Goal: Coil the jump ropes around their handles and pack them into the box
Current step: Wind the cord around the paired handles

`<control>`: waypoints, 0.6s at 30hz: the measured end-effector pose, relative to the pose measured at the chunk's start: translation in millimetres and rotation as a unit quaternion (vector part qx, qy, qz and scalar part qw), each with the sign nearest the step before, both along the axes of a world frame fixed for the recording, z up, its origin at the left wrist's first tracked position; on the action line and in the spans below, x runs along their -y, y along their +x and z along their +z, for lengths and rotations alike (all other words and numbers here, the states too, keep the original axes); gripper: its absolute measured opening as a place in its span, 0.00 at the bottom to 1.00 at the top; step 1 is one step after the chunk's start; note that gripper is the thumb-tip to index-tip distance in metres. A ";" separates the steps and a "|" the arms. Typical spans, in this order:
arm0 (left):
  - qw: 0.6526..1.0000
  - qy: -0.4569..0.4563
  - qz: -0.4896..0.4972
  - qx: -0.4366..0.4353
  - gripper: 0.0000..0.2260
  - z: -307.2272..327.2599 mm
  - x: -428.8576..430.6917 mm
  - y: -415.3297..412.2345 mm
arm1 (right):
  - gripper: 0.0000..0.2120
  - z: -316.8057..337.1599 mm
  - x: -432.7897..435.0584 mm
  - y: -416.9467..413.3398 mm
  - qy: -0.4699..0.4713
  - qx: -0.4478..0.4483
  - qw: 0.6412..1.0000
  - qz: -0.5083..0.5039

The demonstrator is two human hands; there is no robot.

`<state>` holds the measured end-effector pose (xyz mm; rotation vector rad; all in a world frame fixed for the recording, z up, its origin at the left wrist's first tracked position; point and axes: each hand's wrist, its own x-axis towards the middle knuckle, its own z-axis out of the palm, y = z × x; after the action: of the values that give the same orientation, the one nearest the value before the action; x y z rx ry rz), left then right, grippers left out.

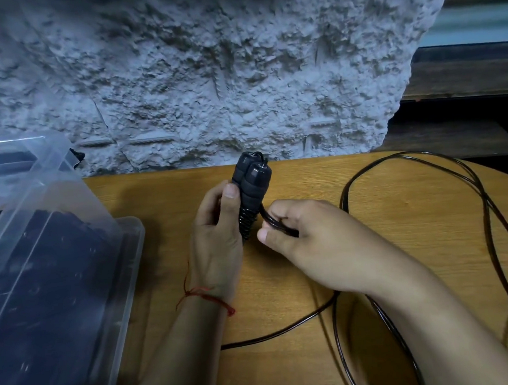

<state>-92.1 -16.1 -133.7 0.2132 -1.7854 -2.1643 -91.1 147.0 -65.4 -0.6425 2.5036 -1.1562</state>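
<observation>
The left grip (216, 225) is closed around the lower part of two black jump-rope handles (253, 180). It holds them side by side and upright, with the thumb pressed along the foam and the capped ends pointing up. The right grip (304, 237) is closed on the rope (267, 220), with thumb and curled fingers pinching a doubled bend of it just beside the handles. A few tight turns of coil (246, 223) already wrap the handles' lower section, next to the left palm.

In this head view, the handles are held above the bench (399, 227), near the middle of its far edge. The loose part of the rope trails from the right grip in wide loops over the right half of the bench. It reaches toward the right edge and the near edge, and one strand passes under both forearms.

A clear plastic box (129, 231) sits at the left edge, with dark things (42, 282) inside that are too blurred to make out. Its clear lid (19, 166) stands tilted at the back of it. A red thread (206, 298) circles the left wrist. A rough grey wall (208, 75) rises behind the far edge.
</observation>
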 end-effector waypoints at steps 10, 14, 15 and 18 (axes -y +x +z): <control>0.926 -0.366 0.084 0.024 0.19 -5.3 12.0 2.7 | 0.17 15.7 -18.5 -3.6 0.098 -0.174 0.979 0.044; 0.886 -0.463 0.008 -0.009 0.17 -6.2 6.3 6.4 | 0.16 15.6 -29.9 -10.0 0.101 -0.252 0.962 0.031; 0.882 -0.471 -0.007 -0.015 0.16 -8.3 6.5 7.3 | 0.16 13.8 -32.2 -12.0 0.081 -0.241 0.967 0.023; 0.893 -0.445 -0.041 -0.051 0.12 -10.9 5.2 9.7 | 0.15 8.3 -37.0 -17.0 0.033 -0.208 0.978 0.005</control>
<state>-82.4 -21.3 -144.5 -0.1986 -2.5182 -1.1585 -108.1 184.0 -57.1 -0.9633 2.8599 -1.0124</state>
